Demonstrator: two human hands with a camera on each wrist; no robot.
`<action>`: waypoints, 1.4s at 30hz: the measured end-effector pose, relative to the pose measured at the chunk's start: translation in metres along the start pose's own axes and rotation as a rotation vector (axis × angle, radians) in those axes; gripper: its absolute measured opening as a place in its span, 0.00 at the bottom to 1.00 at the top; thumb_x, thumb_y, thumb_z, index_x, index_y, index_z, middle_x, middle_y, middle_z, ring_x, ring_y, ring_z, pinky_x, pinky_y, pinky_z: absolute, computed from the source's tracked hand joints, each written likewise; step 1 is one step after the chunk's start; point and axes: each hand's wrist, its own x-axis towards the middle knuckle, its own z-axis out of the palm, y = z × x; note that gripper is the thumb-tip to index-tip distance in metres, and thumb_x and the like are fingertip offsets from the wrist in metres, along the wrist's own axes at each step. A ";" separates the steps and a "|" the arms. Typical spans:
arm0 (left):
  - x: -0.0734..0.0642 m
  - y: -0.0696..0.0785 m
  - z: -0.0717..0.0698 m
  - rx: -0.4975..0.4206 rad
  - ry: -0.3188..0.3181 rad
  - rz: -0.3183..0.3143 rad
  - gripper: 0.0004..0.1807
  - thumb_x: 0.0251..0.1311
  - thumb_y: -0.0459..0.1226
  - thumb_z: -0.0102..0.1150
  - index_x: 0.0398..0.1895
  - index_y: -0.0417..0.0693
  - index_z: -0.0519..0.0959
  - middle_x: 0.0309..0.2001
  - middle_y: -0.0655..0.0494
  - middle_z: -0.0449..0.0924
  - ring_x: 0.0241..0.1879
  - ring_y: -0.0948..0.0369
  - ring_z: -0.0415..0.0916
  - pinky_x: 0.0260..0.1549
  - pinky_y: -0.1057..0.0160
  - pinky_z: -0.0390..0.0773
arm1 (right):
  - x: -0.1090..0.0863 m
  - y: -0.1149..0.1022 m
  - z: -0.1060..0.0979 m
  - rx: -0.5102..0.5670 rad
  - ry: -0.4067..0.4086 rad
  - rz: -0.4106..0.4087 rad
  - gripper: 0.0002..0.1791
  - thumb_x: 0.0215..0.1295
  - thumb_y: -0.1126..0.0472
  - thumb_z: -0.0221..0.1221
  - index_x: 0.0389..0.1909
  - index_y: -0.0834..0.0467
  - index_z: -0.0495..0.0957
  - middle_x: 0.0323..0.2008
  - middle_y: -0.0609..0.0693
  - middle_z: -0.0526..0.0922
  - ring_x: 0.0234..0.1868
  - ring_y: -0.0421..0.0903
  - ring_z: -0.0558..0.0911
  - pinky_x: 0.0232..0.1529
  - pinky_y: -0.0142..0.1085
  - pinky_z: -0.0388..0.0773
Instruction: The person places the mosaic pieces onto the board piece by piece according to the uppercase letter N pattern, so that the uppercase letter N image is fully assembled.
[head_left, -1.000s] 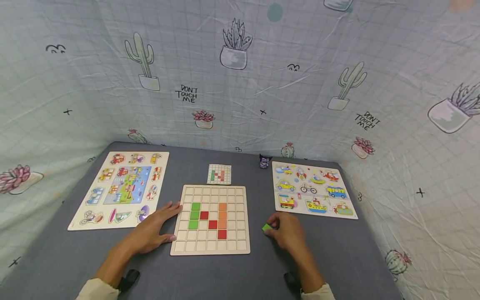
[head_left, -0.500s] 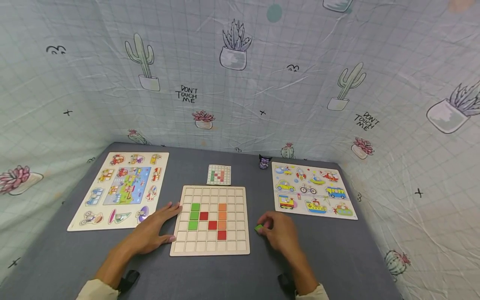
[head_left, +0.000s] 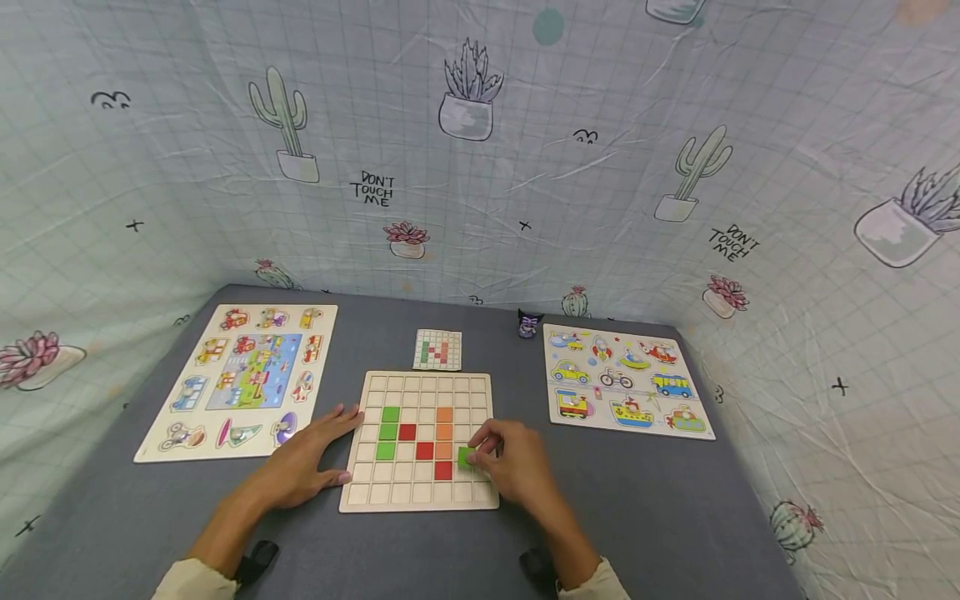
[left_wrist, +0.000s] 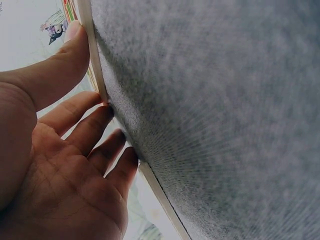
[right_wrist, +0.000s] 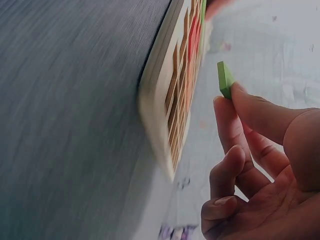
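A wooden grid board [head_left: 420,495] lies mid-table, with green, red and orange square tiles set in some of its cells. My right hand [head_left: 517,467] pinches a green tile [head_left: 465,457] between thumb and fingertips over the board's right side. In the right wrist view the green tile [right_wrist: 225,80] is held tilted, apart from the board [right_wrist: 155,80]. My left hand [head_left: 303,458] touches the board's left edge with extended fingers and thumb. The left wrist view shows this left hand [left_wrist: 75,165] with thumb and fingertips against the edge.
Behind the board lies a small pattern card [head_left: 438,350]. A picture puzzle [head_left: 262,375] lies at the left and a vehicle puzzle [head_left: 630,379] at the right. A small dark figurine [head_left: 528,323] stands at the back, before a printed cloth [head_left: 480,192].
My right hand has carried the green tile leftward, from the table beside the board to above its right-hand cells. The left hand stays against the board's left edge.
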 end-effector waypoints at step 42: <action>0.003 -0.003 -0.001 -0.002 0.010 0.050 0.47 0.57 0.40 0.79 0.79 0.43 0.69 0.80 0.42 0.66 0.81 0.34 0.57 0.70 0.30 0.66 | 0.022 -0.072 0.087 -0.223 -0.073 -0.136 0.11 0.53 0.56 0.80 0.22 0.44 0.86 0.16 0.34 0.76 0.19 0.31 0.69 0.21 0.28 0.63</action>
